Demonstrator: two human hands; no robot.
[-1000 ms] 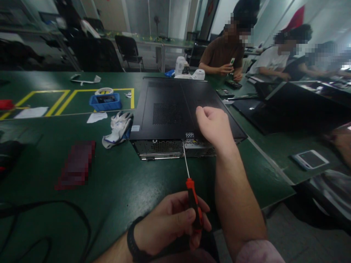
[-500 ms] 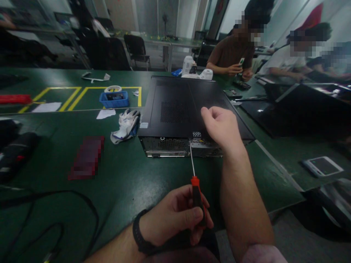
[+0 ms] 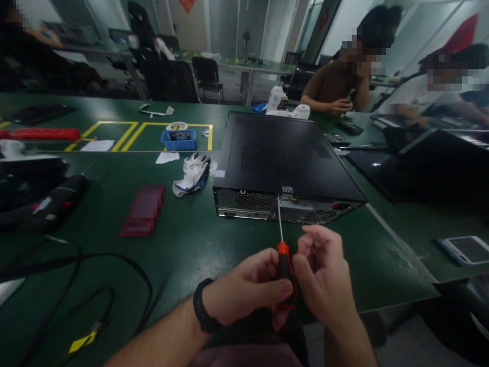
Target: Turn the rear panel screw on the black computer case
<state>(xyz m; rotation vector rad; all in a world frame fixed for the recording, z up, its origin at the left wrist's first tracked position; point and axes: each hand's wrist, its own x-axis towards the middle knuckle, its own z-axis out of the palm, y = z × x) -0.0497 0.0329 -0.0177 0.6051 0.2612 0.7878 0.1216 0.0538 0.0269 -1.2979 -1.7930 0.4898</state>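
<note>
A black computer case lies flat on the green table, its metal rear panel facing me. My left hand is closed round the red and black handle of a screwdriver, whose thin shaft points up at the rear panel near its middle. My right hand is beside the handle, fingers curled and touching it just above my left hand's grip.
White work gloves lie left of the case, a blue bin and tape roll behind them. Black cables trail at the near left. A tablet sits at right. Other people sit across the table.
My right hand has left the top of the case and come down to the screwdriver handle. The view has shifted so the case sits further right.
</note>
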